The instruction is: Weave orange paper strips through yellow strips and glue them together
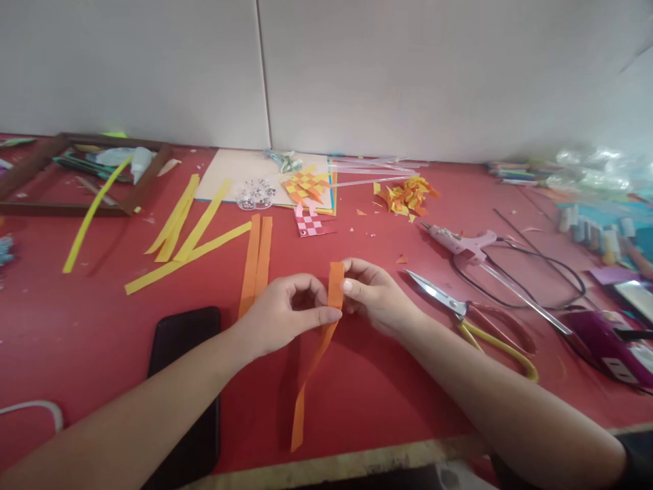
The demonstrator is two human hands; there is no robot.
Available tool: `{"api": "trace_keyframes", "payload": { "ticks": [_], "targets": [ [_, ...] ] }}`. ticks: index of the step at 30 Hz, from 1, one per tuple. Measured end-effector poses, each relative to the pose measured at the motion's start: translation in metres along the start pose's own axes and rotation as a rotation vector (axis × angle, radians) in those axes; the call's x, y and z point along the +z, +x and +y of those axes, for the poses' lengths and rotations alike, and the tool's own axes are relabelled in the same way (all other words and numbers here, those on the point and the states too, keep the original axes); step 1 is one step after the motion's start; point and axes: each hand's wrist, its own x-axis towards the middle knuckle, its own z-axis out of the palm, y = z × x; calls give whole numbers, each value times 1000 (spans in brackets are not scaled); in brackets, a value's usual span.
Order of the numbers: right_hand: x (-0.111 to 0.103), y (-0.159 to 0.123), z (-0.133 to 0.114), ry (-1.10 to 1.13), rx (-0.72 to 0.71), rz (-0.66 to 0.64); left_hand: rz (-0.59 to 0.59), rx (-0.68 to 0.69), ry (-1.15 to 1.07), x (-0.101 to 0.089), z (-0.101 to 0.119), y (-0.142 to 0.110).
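Both my hands pinch one long orange paper strip above the red table. My left hand grips it from the left with thumb and fingers closed. From the right, my right hand holds the strip's upper end with closed fingers. The strip's lower part trails toward the table's front edge. Two more orange strips lie just beyond my left hand.
A black phone lies under my left forearm. Scissors with yellow handles and a pink glue gun sit right. Yellow strips, woven paper pieces, orange scraps and a wooden frame lie farther back.
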Motion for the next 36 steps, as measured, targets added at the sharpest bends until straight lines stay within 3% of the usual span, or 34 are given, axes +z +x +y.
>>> {"api": "trace_keyframes", "payload": {
  "ticks": [7,10,14,18,23,30,36],
  "targets": [
    [-1,0,0,69,26,-26,-83,-65,-296,1,2,-1],
    [1,-1,-2,52,74,-72,-95,-112,-334,1,5,-2],
    [1,-3,-5,-6,133,-147,-22,-143,-370,1,5,-1],
    [1,-4,-4,-57,152,-125,-30,-155,-333,1,6,0],
    [1,-4,-2,-156,0,-20,-41,-139,-256,2,7,-1],
    [4,-7,-4,-289,-47,-47,-47,-132,-129,3,9,-2],
    [6,-8,-4,-449,-173,-39,-33,-110,-30,3,9,-4]
  ]
}}
